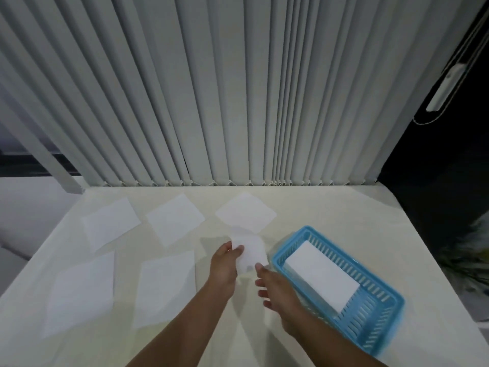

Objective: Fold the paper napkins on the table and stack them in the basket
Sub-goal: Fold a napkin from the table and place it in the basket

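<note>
Where the two hands meet: a held napkin (pixel 250 251) hangs just above the table, just left of the basket. It is white, thin and partly see-through, with its top edge rounded over.
Left hand (pixel 225 263): the thumb and curled fingers pinch the held napkin's left edge.
Right hand (pixel 277 295): one fingertip touches the held napkin's near edge; the other fingers are spread and loosely straight, holding nothing.
Folded napkin (pixel 321 274): a crisp white rectangle lies lengthwise in the basket, toward its far end.
Basket (pixel 370 329): light blue plastic with slatted walls and floor, set slantwise on the table's right side.
Flat napkins (pixel 176 218): five unfolded white squares lie apart on the table, three in a far row and two nearer on the left, pale against the surface.
Table (pixel 330 207): cream and matte, running back to the blinds.
Blinds (pixel 211 88): grey-white vertical slats fill the wall behind, their hems at the table's far edge.
Right side: a dark pane (pixel 423 194) carries a pale handle (pixel 447 86).
Left side: a white post (pixel 66 178) slants down beyond the table's far corner.
Hard to make out: a greenish blur (pixel 471 263) at the right edge cannot be identified. Whether the held napkin is folded over cannot be told. The arms (pixel 185 327) run off the bottom edge.
</note>
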Demonstrator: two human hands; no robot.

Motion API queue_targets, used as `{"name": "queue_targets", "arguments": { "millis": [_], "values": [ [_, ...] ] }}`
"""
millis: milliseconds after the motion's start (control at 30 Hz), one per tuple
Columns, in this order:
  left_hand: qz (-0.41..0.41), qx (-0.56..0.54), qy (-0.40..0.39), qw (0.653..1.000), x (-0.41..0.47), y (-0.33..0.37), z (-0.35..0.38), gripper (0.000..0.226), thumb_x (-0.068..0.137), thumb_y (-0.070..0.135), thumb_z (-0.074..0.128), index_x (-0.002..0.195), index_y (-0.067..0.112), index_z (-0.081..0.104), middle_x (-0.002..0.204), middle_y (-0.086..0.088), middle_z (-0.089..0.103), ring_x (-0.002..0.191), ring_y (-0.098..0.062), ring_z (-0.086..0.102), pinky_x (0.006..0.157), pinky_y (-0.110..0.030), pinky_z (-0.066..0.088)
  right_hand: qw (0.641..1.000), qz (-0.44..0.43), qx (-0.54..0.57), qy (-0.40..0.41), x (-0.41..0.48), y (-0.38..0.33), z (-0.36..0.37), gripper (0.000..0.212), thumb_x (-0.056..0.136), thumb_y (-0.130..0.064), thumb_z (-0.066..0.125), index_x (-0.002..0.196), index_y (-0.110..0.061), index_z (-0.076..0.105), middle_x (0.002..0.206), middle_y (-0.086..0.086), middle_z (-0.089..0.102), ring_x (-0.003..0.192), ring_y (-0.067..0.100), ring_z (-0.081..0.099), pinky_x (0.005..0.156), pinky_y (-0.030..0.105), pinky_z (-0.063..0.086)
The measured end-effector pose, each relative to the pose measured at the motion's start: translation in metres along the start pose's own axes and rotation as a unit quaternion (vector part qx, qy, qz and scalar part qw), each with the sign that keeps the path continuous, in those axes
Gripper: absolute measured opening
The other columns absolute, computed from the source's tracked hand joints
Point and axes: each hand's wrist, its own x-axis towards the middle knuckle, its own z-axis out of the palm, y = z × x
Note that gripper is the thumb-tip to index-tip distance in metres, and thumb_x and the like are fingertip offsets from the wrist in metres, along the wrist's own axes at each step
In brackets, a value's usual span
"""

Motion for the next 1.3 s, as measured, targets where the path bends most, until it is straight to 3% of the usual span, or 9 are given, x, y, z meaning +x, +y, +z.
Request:
{"name": "queue_targets", "arguments": {
  "millis": [100,233,400,500,700,867,1000,1200,1300],
  "values": [
    [-0.015,-0.08,-0.026,0.996,-0.004,0.005,0.016,0.027,0.093,0.009,0.056,0.119,0.005,0.059,0.116,-0.015,0.068,0.106,-0.032,0.064,0.1,-0.046,0.049,0.992,0.02,0.123,0.013,-0.001,-0.011,-0.003,0.031,0.087,-0.054,0.058,0.101,-0.026,0.06,0.104,-0.004,0.065,0.097,0.016,0.062,0.086,0.033,0.051],
    [-0.037,-0.093,-0.079,0.992,-0.007,0.009,0.033,0.028,0.095,0.01,0.053,0.122,0.004,0.057,0.119,-0.017,0.066,0.104,-0.031,0.063,0.096,-0.043,0.049,0.973,-0.032,0.217,0.073,0.004,-0.027,-0.014,0.018,0.089,-0.033,0.064,0.097,-0.017,0.064,0.1,0.003,0.069,0.095,0.019,0.064,0.08,0.03,0.051],
    [-0.075,-0.089,-0.158,0.98,0.007,0.016,0.046,0.038,0.093,0.013,0.055,0.129,0.001,0.052,0.129,-0.02,0.06,0.108,-0.029,0.059,0.091,-0.038,0.049,0.963,-0.084,0.219,0.134,0.005,-0.043,-0.028,0.006,0.087,-0.014,0.066,0.09,-0.009,0.066,0.079,0.006,0.066,0.071,0.016,0.06,0.069,0.027,0.05],
    [-0.094,-0.083,-0.184,0.975,0.023,0.03,0.05,0.036,0.094,0.017,0.055,0.127,0.003,0.055,0.124,-0.015,0.063,0.102,-0.024,0.062,0.084,-0.034,0.052,0.965,-0.086,0.171,0.178,0.002,-0.043,-0.04,0.009,0.086,-0.013,0.066,0.084,-0.006,0.062,0.071,0.005,0.058,0.064,0.014,0.052,0.064,0.025,0.045],
    [-0.089,0.061,-0.213,0.971,0.041,0.044,0.06,0.006,0.091,0.014,0.062,0.084,0.014,0.062,0.093,-0.005,0.069,0.085,-0.016,0.064,0.08,-0.027,0.05,0.928,-0.053,0.26,0.262,-0.003,-0.025,-0.074,0.016,0.083,-0.011,0.07,0.072,-0.01,0.059,0.062,0.005,0.052,0.056,0.012,0.046,0.053,0.021,0.038],
    [-0.051,0.206,-0.242,0.947,0.042,0.031,0.08,0.012,0.087,0.021,0.067,0.09,0.01,0.068,0.083,-0.006,0.068,0.076,-0.014,0.063,0.073,-0.023,0.051,0.893,-0.04,0.251,0.371,-0.006,-0.008,-0.106,0.009,0.083,-0.017,0.071,0.08,-0.01,0.066,0.066,0.002,0.056,0.059,0.013,0.047,0.055,0.025,0.036],
    [0.058,0.376,-0.227,0.896,0.049,0.018,0.088,0.02,0.089,0.025,0.061,0.1,0.012,0.073,0.102,-0.004,0.07,0.095,-0.019,0.062,0.085,-0.027,0.046,0.895,-0.039,0.178,0.407,-0.003,0.008,-0.123,0.019,0.083,-0.016,0.072,0.067,-0.013,0.061,0.067,0.004,0.056,0.057,0.015,0.047,0.054,0.027,0.036],
    [0.17,0.65,-0.223,0.706,0.066,-0.003,0.086,0.037,0.097,0.028,0.035,0.121,0.039,0.062,0.141,-0.003,0.049,0.131,-0.029,0.039,0.108,-0.039,0.037,0.894,-0.005,0.143,0.426,-0.007,0.043,-0.135,0.024,0.079,-0.014,0.075,0.065,0.0,0.062,0.065,0.011,0.054,0.059,0.021,0.046,0.064,0.032,0.038],
    [0.17,0.693,-0.244,0.657,0.062,-0.003,0.09,0.046,0.098,0.019,0.03,0.133,0.04,0.05,0.154,-0.004,0.029,0.141,-0.029,0.02,0.112,-0.041,0.03,0.899,-0.001,0.128,0.419,-0.009,0.047,-0.137,0.022,0.079,-0.015,0.076,0.061,-0.01,0.064,0.061,0.007,0.056,0.06,0.021,0.048,0.066,0.031,0.04]
  ]
}}
